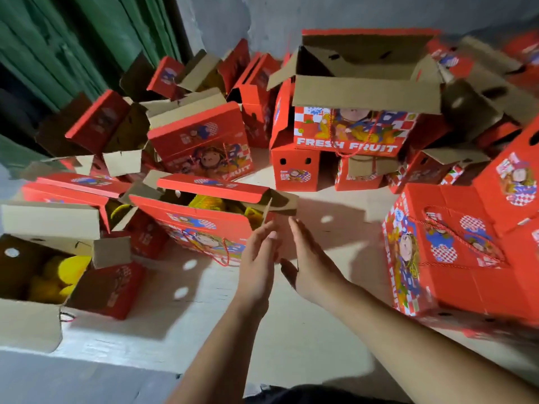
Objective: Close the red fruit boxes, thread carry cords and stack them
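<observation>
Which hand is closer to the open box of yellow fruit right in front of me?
Left. The left hand is at the open box's right end; the right hand is farther right, apart from it.

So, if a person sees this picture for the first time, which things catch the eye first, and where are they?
First, the two bare hands, left hand and right hand, reaching with straight fingers toward the open red box at centre, where yellow fruit shows inside. Next, the big open box marked FRESH FRUIT, stacked at upper centre. At the right stands a closed box with a red carry cord.
</observation>
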`<state>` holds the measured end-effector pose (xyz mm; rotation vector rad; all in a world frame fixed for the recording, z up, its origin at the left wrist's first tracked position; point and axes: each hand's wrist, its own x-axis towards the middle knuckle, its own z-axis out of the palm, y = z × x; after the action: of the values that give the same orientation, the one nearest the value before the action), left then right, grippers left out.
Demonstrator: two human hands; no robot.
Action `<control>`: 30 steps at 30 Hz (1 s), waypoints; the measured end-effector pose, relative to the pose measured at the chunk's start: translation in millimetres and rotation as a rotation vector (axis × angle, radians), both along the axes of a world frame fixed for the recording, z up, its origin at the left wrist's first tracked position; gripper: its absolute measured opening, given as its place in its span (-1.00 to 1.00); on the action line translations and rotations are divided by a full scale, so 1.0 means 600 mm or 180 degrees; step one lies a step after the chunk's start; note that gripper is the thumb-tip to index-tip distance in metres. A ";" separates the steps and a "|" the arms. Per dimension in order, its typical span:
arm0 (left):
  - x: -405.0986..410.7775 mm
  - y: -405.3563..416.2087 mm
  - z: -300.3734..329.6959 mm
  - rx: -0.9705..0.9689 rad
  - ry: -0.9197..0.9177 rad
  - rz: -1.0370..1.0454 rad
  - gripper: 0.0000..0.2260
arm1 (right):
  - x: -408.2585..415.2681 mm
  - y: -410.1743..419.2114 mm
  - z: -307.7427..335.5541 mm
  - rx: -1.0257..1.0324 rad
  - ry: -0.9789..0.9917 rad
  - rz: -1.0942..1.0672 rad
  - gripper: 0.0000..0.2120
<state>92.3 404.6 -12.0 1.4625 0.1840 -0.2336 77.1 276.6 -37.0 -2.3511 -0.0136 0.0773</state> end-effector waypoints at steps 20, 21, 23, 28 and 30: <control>0.250 0.370 -0.081 -0.0274 0.0224 0.0452 -0.49 | 0.081 0.155 -0.016 0.1514 -0.0222 -0.0713 -0.23; 0.245 0.367 -0.077 -0.0237 0.0240 0.0399 -0.54 | 0.070 0.149 -0.014 0.1635 -0.0175 -0.0707 -0.23; 0.225 0.361 -0.068 0.0002 0.0252 0.0212 -0.60 | 0.042 0.127 -0.007 0.1816 -0.0122 -0.0782 -0.21; 0.146 0.347 -0.065 0.0247 0.0130 -0.0690 -0.78 | -0.070 0.039 0.008 0.2195 -0.0250 -0.1290 -0.26; 0.109 0.336 -0.061 0.0334 0.0157 -0.1177 -0.69 | -0.125 -0.001 0.009 0.2213 -0.0348 -0.1615 -0.32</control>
<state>157.8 605.9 -48.5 1.5901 -0.0375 -0.5672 2.2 276.0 -31.3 -1.6038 0.4320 -0.2656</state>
